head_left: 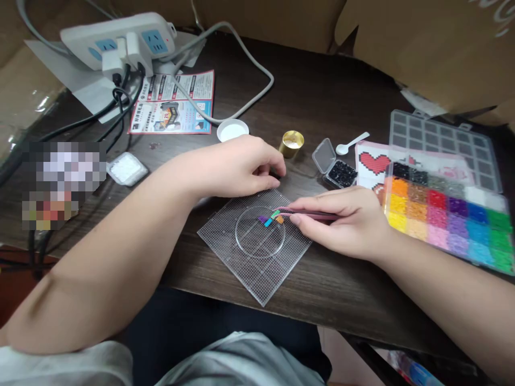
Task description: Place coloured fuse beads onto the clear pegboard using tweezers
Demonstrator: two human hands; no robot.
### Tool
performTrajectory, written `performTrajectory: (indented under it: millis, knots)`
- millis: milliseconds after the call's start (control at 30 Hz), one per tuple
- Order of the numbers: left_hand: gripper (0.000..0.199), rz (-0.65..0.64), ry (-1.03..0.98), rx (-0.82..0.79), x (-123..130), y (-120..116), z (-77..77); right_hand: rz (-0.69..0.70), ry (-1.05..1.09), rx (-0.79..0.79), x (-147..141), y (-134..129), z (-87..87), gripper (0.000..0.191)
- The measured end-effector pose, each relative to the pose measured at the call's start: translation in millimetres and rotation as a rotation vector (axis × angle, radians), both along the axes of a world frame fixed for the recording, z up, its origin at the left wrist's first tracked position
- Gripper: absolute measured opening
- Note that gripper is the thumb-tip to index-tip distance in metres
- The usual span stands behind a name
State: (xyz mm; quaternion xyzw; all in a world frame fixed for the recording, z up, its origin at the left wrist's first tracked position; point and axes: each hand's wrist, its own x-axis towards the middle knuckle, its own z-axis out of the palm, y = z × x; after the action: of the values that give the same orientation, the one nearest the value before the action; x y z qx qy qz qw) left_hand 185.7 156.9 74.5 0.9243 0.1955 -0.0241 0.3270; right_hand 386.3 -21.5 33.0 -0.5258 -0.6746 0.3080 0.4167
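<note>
A clear square pegboard [261,279] lies cornerwise near the table's front edge, with a clear ring-shaped outline [237,236] on it. Inside that circle sits a small group of purple, blue, green and orange fuse beads [268,221]. My right hand [341,222] pinches pink tweezers [322,215], whose tips reach the green and orange beads. Over the board's far corner, my left hand [237,166] is loosely curled, palm down; whatever its fingers may hold is hidden. Just beyond it stand a white round dish [232,130] and a gold cup [292,143].
To the right lie a bead box of many colours [446,214], an empty-looking compartment tray [442,139], a heart pattern sheet [374,162], a small box of black beads [341,173] and a white spoon [353,143]. A power strip [120,40] with cables occupies the back left.
</note>
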Motion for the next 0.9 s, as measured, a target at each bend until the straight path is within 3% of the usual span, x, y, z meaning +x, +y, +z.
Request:
performTrajectory:
  millis: [200, 400, 600, 767, 900]
  knots:
    - [0.039, 0.023, 0.082, 0.077, -10.5, 4.6, 5.5, -0.01, 0.039, -0.039, -3.0, -1.8, -2.4, 0.015]
    - [0.046, 0.164, 0.017, 0.165, -5.0, 14.3, -12.2, 0.072, 0.032, -0.057, -3.7, -2.2, 0.7, 0.017]
    - [0.03, 0.276, -0.003, 0.12, 6.6, 7.8, -15.6, 0.262, 0.009, 0.027, -11.9, -5.1, 3.3, 0.019]
    - [0.019, 0.306, -0.036, -0.009, 5.9, 4.0, -14.7, 0.208, 0.013, 0.046, -1.1, 2.6, 0.5, 0.018]
    - [0.016, 0.318, -0.106, -0.11, 4.7, 6.1, -20.7, 0.181, 0.014, -0.03, 9.6, 11.1, 0.0, 0.018]
